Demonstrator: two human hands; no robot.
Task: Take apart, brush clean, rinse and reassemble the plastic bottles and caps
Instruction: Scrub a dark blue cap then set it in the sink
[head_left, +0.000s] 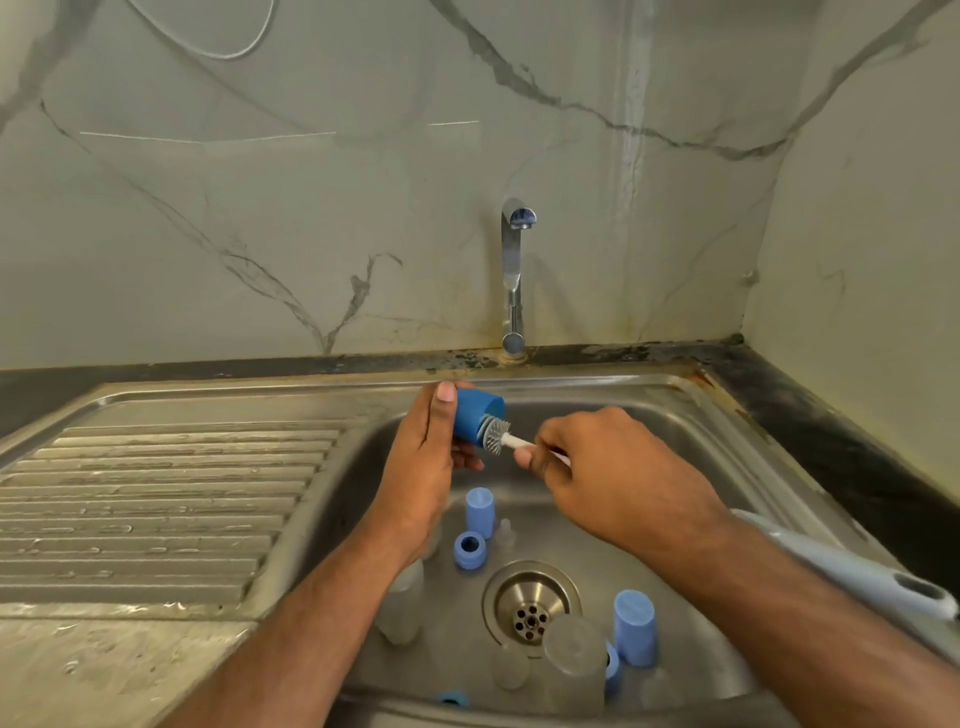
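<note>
My left hand (422, 457) grips a dark blue cap (474, 413) over the steel sink (675, 415), its open end turned right. My right hand (613, 467) pinches the white handle of a small brush (498, 435), whose grey bristle head sits at the cap's mouth. On the sink floor lie two light blue caps (479, 512) (634, 626), a blue ring collar (469, 551) and clear plastic bottles (402, 608) (574, 665). A small clear teat (505, 532) stands beside the upper cap.
A chrome tap (512, 275) rises behind the sink, with no water visible. The drain (531, 603) is in the sink's middle. A ribbed draining board (156, 509) lies to the left. A long grey brush handle (852, 566) rests on the sink's right rim.
</note>
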